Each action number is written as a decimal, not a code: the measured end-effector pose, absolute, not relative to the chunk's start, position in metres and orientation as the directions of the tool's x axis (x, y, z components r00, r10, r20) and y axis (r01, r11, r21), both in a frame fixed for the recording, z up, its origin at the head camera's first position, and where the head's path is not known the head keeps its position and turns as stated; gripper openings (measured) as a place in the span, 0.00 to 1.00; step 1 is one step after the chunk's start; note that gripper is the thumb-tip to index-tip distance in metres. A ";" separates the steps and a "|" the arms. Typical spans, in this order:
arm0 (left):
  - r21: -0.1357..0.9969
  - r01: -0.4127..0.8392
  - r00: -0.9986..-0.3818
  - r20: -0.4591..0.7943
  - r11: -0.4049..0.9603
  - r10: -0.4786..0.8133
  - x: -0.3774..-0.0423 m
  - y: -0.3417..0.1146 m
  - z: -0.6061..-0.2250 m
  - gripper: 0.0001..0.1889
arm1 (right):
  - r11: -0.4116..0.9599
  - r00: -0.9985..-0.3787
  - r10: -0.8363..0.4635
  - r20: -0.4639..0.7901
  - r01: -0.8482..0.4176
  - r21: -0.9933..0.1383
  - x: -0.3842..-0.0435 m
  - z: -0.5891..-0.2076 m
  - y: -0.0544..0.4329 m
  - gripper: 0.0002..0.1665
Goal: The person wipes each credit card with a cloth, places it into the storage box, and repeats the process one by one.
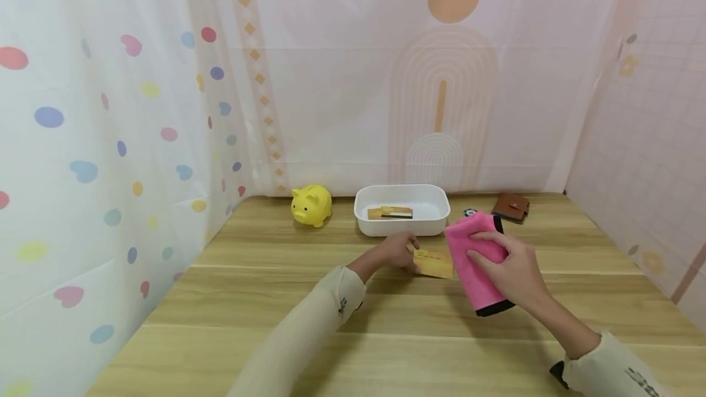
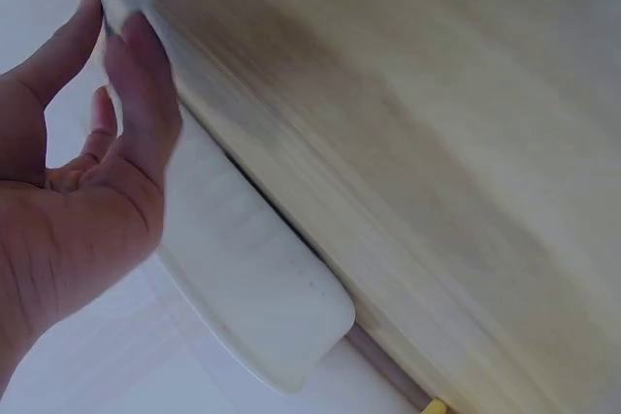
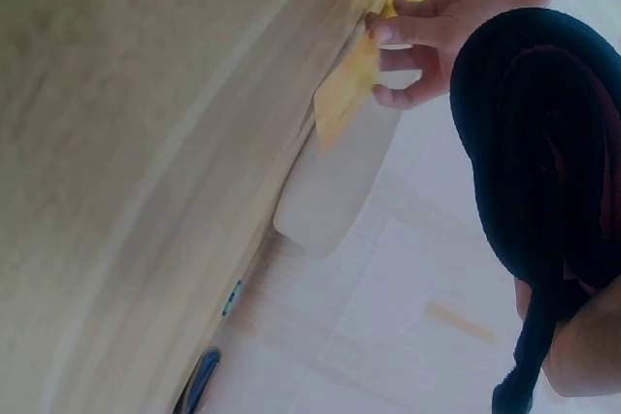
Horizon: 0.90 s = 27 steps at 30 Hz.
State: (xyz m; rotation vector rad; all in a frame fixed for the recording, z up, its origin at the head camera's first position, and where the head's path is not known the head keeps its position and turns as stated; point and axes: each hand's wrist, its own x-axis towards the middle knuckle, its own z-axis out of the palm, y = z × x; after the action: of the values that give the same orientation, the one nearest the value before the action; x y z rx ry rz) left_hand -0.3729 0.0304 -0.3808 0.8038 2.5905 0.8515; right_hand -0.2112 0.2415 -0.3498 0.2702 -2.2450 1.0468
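A yellow-gold card [image 1: 434, 264] is pinched at its left edge between the thumb and fingers of my left hand [image 1: 401, 251], in front of the white tub. In the right wrist view the same card [image 3: 347, 94] is held tilted by the left hand [image 3: 437, 36]. My right hand [image 1: 514, 268] grips a folded pink cloth [image 1: 475, 262] with black edging, just right of the card. From the right wrist, the cloth [image 3: 514, 143] shows its rolled dark end and covers most of that hand.
A white tub [image 1: 402, 225] with several cards [image 1: 390, 212] inside stands at the back. A yellow piggy bank [image 1: 311, 205] is on its left. To its right lie a small dark patterned item [image 1: 470, 212] and a brown wallet [image 1: 511, 207]. Curtains border the wooden table [image 1: 248, 299].
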 end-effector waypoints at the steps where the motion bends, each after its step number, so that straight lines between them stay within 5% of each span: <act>1: 0.667 0.392 -0.795 -0.101 0.633 0.598 -0.371 0.028 -0.381 0.25 | 0.662 -0.775 0.077 0.628 -0.432 -0.613 -0.211 -0.350 0.242 0.14; 10: 0.926 0.177 -0.805 -0.060 0.335 0.590 -0.348 0.019 -0.375 0.23 | 0.655 -0.772 0.070 0.632 -0.442 -0.612 -0.211 -0.353 0.238 0.15; 27: 0.991 0.098 -0.829 0.029 0.094 0.559 -0.308 0.016 -0.358 0.22 | 0.636 -0.736 0.030 0.676 -0.508 -0.581 -0.207 -0.347 0.226 0.15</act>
State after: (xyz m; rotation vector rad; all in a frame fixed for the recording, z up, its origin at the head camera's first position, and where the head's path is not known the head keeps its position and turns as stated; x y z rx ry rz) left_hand -0.3083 0.0157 -0.3576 0.6465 2.0227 1.7862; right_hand -0.2066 0.2259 -0.3470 0.3716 -2.1938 1.0503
